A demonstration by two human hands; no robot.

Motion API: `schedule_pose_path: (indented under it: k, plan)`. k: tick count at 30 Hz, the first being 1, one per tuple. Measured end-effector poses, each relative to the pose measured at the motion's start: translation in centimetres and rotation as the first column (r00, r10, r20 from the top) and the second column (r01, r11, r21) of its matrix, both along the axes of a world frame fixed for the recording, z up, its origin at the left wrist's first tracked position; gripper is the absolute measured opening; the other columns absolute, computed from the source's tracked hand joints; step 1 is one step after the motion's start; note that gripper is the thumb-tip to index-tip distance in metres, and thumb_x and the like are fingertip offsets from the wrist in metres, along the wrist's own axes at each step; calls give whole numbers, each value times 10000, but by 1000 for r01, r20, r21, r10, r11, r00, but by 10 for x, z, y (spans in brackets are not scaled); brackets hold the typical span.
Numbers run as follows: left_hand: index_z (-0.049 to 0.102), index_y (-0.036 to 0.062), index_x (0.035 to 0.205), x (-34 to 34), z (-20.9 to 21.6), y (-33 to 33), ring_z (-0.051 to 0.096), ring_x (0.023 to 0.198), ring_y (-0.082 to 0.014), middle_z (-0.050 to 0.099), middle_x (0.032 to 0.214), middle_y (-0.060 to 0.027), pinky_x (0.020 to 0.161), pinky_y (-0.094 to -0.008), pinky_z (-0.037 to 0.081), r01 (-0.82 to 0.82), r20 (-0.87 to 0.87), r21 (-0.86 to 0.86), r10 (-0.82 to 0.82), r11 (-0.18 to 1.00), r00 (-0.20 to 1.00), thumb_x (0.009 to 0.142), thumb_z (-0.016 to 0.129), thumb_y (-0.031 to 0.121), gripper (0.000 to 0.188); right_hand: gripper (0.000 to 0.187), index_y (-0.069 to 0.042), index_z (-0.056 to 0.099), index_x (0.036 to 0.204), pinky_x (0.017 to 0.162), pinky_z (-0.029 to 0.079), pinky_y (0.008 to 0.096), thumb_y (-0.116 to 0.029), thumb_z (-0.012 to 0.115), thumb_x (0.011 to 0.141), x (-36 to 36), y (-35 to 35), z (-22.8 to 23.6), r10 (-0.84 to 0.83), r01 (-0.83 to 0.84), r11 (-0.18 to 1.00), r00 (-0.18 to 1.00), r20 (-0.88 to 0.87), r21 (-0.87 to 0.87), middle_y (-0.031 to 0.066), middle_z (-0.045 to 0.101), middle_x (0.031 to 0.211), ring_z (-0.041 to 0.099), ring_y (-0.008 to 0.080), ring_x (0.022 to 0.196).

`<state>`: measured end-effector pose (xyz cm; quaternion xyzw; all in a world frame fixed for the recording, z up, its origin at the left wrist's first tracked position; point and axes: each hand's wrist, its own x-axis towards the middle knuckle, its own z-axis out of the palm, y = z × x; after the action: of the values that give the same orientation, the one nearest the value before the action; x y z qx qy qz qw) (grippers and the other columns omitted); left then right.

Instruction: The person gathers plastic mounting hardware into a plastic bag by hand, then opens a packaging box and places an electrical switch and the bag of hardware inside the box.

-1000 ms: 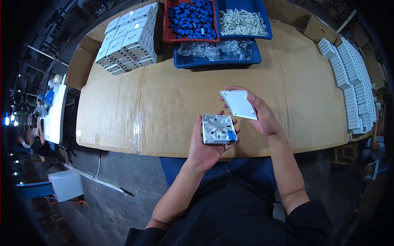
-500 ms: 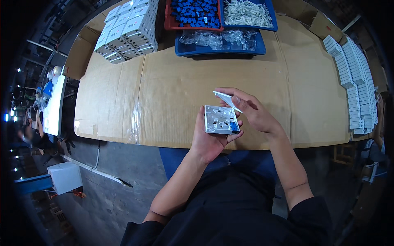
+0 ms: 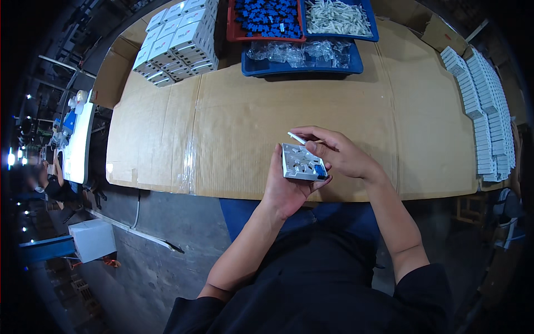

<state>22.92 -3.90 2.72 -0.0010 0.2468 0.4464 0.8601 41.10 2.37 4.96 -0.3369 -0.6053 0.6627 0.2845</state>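
Observation:
My left hand [image 3: 283, 195] is wrapped round the base of a small white plastic junction box [image 3: 300, 161] above the cardboard-topped table's near edge. Clips and posts show inside the box, and a blue connector [image 3: 319, 170] sits in its lower right corner. At the box's far side, my right hand [image 3: 350, 158] holds the white lid [image 3: 297, 138] between thumb and fingers. The lid is tilted up and appears nearly edge-on. My right fingers hide where lid and base meet, so I cannot tell whether they are joined there.
At the back stand a red tray [image 3: 229, 28] of blue connectors, a blue tray [image 3: 374, 22] of slim white pieces and another blue tray [image 3: 300, 74] of clear plastic bags. White boxes [image 3: 181, 42] are stacked back left, white cases [image 3: 484, 117] at right. A person [image 3: 53, 181] sits far left.
My right hand has tipped the lid lower, so it now shows almost edge-on rather than as a broad face. My left hand keeps hold of the box. The whole view has shifted slightly.

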Motion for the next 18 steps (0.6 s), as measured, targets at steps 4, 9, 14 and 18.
schedule_pose_path:
  k: [4, 9, 14, 18]
  plan:
    - [471, 113, 1490, -2, -2, 0, 639, 1235, -359, 593, 1416, -156, 1092, -575, 517, 16, -13, 11, -16, 1000, 1000, 1108, 259, 622, 671, 552, -76, 555, 1511, 1007, 499, 292, -437, 573, 1093, -3, 1, 4, 35, -31, 998, 998, 55, -59, 72, 651, 1323, 601, 140, 1200]
    - [455, 123, 1501, -1, 2, 0, 608, 1281, -349, 575, 1437, -150, 1106, -575, 505, -11, -54, -24, 10, 1000, 998, 1125, 226, 582, 636, 549, -70, 559, 1490, 1026, 486, 306, -464, 521, 1110, -11, -1, -5, 15, -13, 1000, 998, 64, -26, 70, 656, 1315, 594, 162, 1213]
    - [469, 139, 1490, -5, -1, 0, 599, 1285, -335, 571, 1440, -135, 1114, -563, 497, -31, -30, -84, 29, 996, 999, 1128, 218, 585, 627, 536, -65, 558, 1487, 1018, 493, 310, -447, 525, 1113, -12, -1, -7, 31, -28, 999, 996, 83, -35, 77, 663, 1302, 603, 165, 1201]
    - [499, 167, 1468, -7, -4, -2, 609, 1252, -299, 581, 1415, -116, 1065, -525, 521, -30, -35, -132, 26, 991, 999, 1118, 222, 620, 636, 529, -50, 569, 1479, 1011, 502, 312, -429, 537, 1112, -15, 0, -18, 66, -60, 997, 989, 129, -53, 91, 678, 1299, 618, 158, 1181]
